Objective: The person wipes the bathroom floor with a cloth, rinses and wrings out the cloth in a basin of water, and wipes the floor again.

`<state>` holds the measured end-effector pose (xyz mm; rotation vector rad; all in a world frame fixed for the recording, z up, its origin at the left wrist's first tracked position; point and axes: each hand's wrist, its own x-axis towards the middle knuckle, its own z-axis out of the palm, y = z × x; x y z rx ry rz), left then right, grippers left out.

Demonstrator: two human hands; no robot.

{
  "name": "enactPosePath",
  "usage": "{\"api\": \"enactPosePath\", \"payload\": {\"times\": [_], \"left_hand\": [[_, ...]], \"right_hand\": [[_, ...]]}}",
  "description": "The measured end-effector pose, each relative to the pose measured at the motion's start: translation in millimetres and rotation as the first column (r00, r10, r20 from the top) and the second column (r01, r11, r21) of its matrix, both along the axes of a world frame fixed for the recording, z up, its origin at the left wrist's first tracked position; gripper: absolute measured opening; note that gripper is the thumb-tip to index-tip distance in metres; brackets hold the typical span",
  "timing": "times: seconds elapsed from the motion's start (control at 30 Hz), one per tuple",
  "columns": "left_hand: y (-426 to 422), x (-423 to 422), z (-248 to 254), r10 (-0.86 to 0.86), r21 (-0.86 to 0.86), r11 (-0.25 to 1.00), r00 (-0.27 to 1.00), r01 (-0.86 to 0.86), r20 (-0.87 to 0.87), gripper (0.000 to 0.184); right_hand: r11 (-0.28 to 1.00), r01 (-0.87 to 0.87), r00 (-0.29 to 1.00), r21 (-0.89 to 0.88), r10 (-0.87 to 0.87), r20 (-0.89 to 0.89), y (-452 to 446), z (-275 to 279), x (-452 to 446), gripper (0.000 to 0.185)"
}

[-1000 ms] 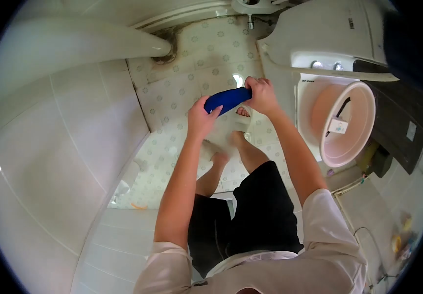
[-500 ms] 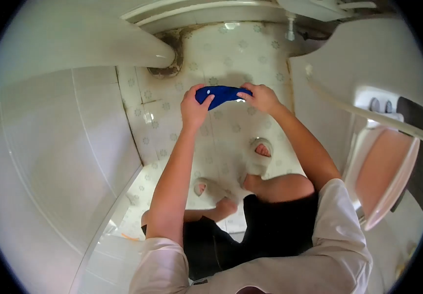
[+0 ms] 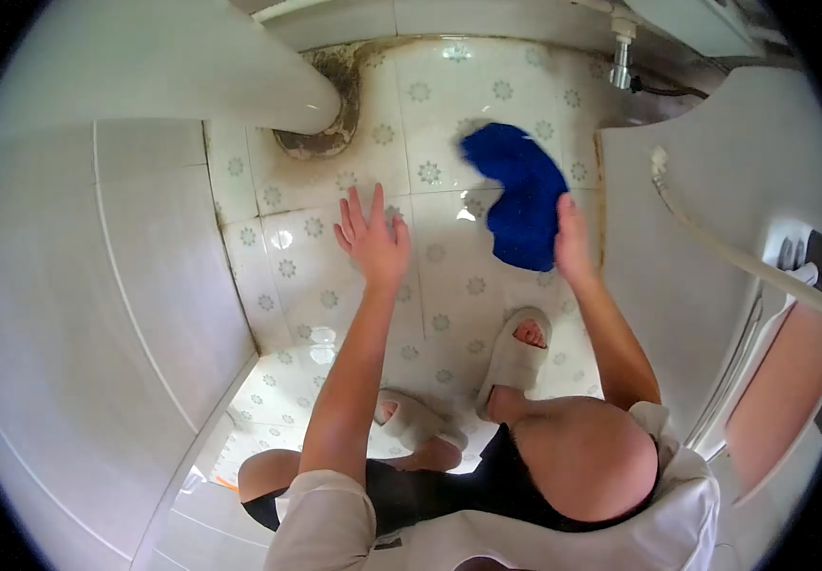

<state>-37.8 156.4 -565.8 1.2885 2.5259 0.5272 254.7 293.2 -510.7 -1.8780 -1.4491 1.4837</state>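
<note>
A blue cloth [image 3: 525, 205] hangs spread out above the patterned tile floor [image 3: 449, 257], curving up and to the left. My right hand [image 3: 573, 243] grips it along its lower right edge; the thumb is hidden behind the fabric. To the left, my left hand [image 3: 373, 243] is empty, its fingers spread over the tiles and apart from the cloth.
A white pipe-like column [image 3: 306, 100] meets the floor at upper left, with a dark stained ring [image 3: 320, 147] around its foot. Tiled wall [image 3: 144, 247] stands left. A metal valve [image 3: 620, 71] and a pale hose [image 3: 706, 228] are right. Slippers [image 3: 515, 357] are on my feet.
My left hand has let go of the blue cloth and opened. My right hand has moved right and down with the cloth, which now hangs wider open.
</note>
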Motion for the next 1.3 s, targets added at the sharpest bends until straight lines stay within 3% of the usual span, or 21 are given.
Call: {"api": "enactPosePath", "payload": {"times": [0.07,0.1,0.13,0.23,0.33,0.37,0.43,0.53,0.63,0.77,0.87,1.2,1.3], "left_hand": [[-10,3,-6,0.008,-0.052,0.999,1.000,-0.009,-0.016,0.066],[-14,5,-7,0.013,-0.079,0.997,1.000,-0.015,-0.025,0.067],[-15,6,-5,0.014,-0.098,0.995,0.999,-0.018,-0.042,0.067],[-13,8,-3,0.014,-0.144,0.989,0.996,-0.026,-0.089,0.070],[-12,10,-5,0.012,-0.191,0.981,0.996,-0.030,-0.094,0.072],[-16,8,-9,0.013,-0.212,0.977,0.996,-0.031,-0.089,0.073],[-17,7,-15,0.009,-0.238,0.971,0.996,-0.029,-0.086,0.074],[-22,6,-22,-0.011,-0.231,0.973,0.995,-0.012,-0.100,0.072],[-22,9,-30,-0.016,-0.172,0.985,0.993,-0.005,-0.117,0.069],[-22,10,-32,-0.006,-0.178,0.984,0.991,-0.017,-0.133,0.068],[-23,10,-32,-0.015,-0.197,0.980,0.986,-0.018,-0.164,0.069],[-20,11,-31,-0.012,-0.153,0.988,0.981,-0.018,-0.194,0.068],[-21,11,-30,-0.031,-0.191,0.981,0.976,-0.012,-0.216,0.072]], "right_hand": [[0.992,0.041,0.992,0.120,-0.055,0.114,17,16,15,0.065],[0.923,0.054,0.992,0.380,-0.095,0.089,24,11,18,0.067],[0.915,-0.070,0.993,0.397,0.025,0.117,38,36,11,0.068],[0.912,-0.329,0.830,0.244,0.156,0.535,62,54,-4,0.068],[0.876,-0.466,0.744,0.123,0.313,0.590,57,39,-28,0.062],[0.846,-0.531,0.604,-0.041,0.412,0.682,52,39,-37,0.068],[0.799,-0.587,0.681,0.130,0.401,0.613,42,14,-34,0.073],[0.598,-0.723,0.620,0.347,0.340,0.707,33,-16,-30,0.072],[0.557,-0.668,0.678,0.493,0.184,0.711,44,-48,-37,0.071],[0.650,-0.582,0.686,0.488,0.071,0.724,69,-87,-42,0.077],[0.685,-0.621,0.591,0.381,0.089,0.802,72,-92,-47,0.078],[0.703,-0.449,0.698,0.552,-0.109,0.707,165,-110,-18,0.087],[0.710,-0.436,0.645,0.554,-0.183,0.742,206,-116,-10,0.083]]}}
